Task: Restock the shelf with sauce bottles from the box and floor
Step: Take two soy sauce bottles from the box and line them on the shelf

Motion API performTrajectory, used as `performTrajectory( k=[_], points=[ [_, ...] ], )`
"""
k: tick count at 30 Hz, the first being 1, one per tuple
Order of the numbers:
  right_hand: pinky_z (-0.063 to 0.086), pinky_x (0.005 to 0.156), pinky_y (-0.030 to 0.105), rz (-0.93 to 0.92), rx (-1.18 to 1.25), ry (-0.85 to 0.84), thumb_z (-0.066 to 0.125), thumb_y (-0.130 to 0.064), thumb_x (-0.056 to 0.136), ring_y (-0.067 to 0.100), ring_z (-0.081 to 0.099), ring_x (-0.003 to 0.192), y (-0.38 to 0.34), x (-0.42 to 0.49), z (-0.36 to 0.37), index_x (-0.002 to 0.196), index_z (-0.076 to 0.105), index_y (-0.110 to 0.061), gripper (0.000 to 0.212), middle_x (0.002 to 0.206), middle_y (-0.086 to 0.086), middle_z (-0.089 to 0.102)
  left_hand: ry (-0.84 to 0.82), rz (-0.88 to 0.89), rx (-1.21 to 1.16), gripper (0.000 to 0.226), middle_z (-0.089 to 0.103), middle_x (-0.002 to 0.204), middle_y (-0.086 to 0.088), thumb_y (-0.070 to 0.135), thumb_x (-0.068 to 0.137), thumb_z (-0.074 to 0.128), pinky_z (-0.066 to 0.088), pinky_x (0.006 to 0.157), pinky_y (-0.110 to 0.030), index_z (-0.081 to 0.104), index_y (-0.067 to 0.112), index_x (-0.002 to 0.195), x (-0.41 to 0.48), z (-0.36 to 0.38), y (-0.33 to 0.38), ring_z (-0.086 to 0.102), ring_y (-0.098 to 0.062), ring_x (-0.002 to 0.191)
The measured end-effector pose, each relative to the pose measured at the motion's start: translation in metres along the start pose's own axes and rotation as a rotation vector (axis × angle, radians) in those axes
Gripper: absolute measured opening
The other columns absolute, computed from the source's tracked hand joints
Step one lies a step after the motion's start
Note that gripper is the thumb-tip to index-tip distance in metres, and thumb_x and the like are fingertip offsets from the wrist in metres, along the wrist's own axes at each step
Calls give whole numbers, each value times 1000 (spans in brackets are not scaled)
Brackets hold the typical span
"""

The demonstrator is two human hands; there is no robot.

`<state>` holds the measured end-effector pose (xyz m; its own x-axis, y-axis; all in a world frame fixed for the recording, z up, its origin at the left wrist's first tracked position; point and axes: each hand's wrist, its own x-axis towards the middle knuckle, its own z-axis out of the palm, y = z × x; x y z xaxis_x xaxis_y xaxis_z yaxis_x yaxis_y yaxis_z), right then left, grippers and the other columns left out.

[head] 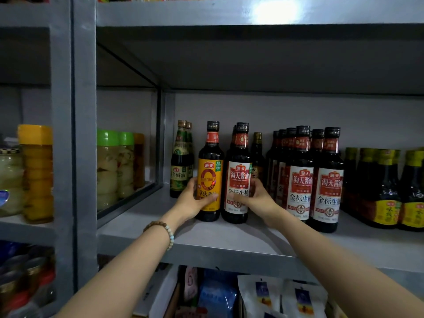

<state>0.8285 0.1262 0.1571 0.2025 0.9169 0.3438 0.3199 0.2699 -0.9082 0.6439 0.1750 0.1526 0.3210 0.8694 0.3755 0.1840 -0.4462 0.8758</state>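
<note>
Item 1: orange-label bottle [210, 180], dark sauce, black cap, upright on the shelf [229, 239], well back from the front edge.
Item 2: white-label bottle [238, 180], same shape, upright just right of item 1; whether the 2 touch I cannot tell. More bottles stand behind it.
Left hand [192, 203]: wrapped round the lower body of item 1, fingertips across its label.
Right hand [258, 198]: gripping item 2 low down, thumb on the label front, the other fingers hidden behind the bottle.
Hands, relation: close together, each on its own bottle.
Left neighbours: green-label bottles [180, 164], 2 caps visible, near item 1.
Right neighbours: row of white-label bottles [328, 187], packed tight; yellow-label bottles [387, 198] beyond.
Behind: 1 gold-capped bottle [257, 152], partly hidden.
Next bay: jars with green lids [114, 166]; yellow-lid jar [36, 173] further left.
Below: packets [261, 294] on the lower level.
Box and floor stock: not in view.
Stage, judged: 2 bottles being set in line; more restocking likely left.
Risk 1: the right wrist is close to the packed row; a careless pull back could knock a front bottle off the shelf.
Risk 2: pushing item 2 back could topple the bottles behind.
Risk 3: sliding tall bottles by a low grip could tip them.
</note>
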Motion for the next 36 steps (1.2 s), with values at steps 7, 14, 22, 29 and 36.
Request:
performTrajectory(
  k=[7,14,22,29,36],
  points=[
    [45,67,16,5,0,5,76,-18,76,12,55,99,0,-1,0,133,32,-14,72,105,-7,55,4,5,15,82,37,147,-6,27,81,70,35,103,-32,20,20,146,1,1,-2,39,-22,133],
    [44,70,14,-33,-43,64,76,-21,78,11,53,101,3,-9,4,136,34,-16,72,118,-1,56,0,1,51,83,39,146,-5,32,80,70,36,103,-35,20,21,146,-1,0,-2,41,-23,131],
    [37,105,32,-2,-277,21,70,-29,84,23,44,130,-3,-38,-30,143,26,-13,76,144,6,43,57,68,214,84,40,146,-4,34,82,67,38,104,-39,15,18,147,-24,1,10,46,-22,127],
    [39,94,25,137,-379,-145,54,-42,92,13,49,116,-12,-95,-97,140,39,-13,58,137,3,48,100,21,429,81,42,145,-2,49,83,61,41,102,-38,19,18,145,-67,26,32,47,-21,126],
    [42,93,25,-40,-485,-143,52,-36,94,13,56,111,-2,-174,-176,126,56,-13,40,124,1,60,24,-16,576,69,38,147,-2,54,88,51,35,108,-38,30,19,143,-152,117,61,41,-23,131]
  ],
)
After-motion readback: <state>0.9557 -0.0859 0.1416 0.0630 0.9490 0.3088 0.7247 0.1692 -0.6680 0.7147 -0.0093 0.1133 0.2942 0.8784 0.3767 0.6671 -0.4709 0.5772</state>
